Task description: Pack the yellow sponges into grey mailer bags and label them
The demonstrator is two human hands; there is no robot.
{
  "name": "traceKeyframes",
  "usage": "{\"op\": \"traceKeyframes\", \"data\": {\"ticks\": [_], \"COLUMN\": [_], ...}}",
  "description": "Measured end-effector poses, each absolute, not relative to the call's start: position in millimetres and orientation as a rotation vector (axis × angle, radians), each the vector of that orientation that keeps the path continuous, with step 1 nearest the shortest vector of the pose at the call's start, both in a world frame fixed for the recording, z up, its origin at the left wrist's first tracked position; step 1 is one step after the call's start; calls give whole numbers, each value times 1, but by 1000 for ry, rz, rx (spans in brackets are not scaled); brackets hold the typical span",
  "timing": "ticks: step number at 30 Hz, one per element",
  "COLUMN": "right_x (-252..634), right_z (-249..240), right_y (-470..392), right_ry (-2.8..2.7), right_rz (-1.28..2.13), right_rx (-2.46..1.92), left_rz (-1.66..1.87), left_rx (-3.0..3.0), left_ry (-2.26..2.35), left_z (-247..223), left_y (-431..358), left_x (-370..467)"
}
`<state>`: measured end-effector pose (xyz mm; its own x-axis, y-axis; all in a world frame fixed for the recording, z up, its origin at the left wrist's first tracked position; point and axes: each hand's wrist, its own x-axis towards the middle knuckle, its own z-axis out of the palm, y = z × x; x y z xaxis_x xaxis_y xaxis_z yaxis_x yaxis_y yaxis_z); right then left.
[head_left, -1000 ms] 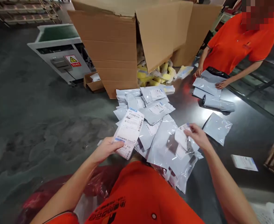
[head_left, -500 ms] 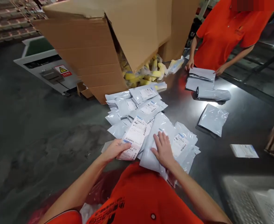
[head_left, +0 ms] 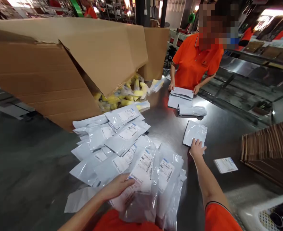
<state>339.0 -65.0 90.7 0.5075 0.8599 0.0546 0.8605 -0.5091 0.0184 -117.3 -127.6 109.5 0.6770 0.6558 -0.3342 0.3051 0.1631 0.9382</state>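
Left grip (head_left: 117, 186) holds printed labels (head_left: 126, 196); right grip (head_left: 197, 149) touches a pale mailer (head_left: 195, 131).

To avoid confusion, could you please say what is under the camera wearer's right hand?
Pale plastic packaging lies under the right hand, on the metal table; its inside and parts beneath the hand are covered.

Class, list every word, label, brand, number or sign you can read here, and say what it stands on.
No text reads clearly.
Labels in the left hand: print blurred, unreadable.
Shipping labels on the grey mailers: print and barcodes, too small to read.
Label stack on the metal table: too small.
Chest mark on the orange shirt across the table: too small.
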Motion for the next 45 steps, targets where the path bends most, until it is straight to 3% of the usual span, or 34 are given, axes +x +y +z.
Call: {"op": "traceKeyframes", "data": {"ticks": [3, 7, 11, 13, 15, 18, 27, 31, 36, 41, 45], "right_x": [346, 330, 262, 204, 144, 83, 45, 18, -1, -7, 19], "right_z": [90, 130, 173, 182, 183, 184, 207, 205, 211, 208, 206], "right_y": [-60, -63, -114, -153, -188, -207, -140, -157, -186, -208, -202], "right_ry": [-1643, -1743, -1926, -2113, -2377, -2651, -1607, -1642, -1881, -2122, -2271], "right_rz": [-85, -139, -351, -277, -10, 654, 1666, 1547, 1341, 851, 490], "right_rx": [-2697, -2553, -2115, -1926, -1807, -1472, -990, -1035, -1081, -1127, -1109], "left_rz": [275, 375, 602, 693, 729, 675, 446, 455, 786, 947, 849], "left_rx": [1431, 1269, 1047, 960, 930, 1049, 1562, 1393, 1208, 1340, 1396], "left_ry": [821, 1037, 1202, 1218, 1215, 1178, 907, 875, 998, 1291, 1298], "left_z": [106, 131, 160, 168, 173, 181, 184, 167, 177, 197, 185], "left_y": [-115, -115, -133, -145, -159, -179, -221, -227, -222, -213, -210], "left_x": [-104, -136, -187, -206, -219, -229, -230, -243, -232, -195, -189]}}
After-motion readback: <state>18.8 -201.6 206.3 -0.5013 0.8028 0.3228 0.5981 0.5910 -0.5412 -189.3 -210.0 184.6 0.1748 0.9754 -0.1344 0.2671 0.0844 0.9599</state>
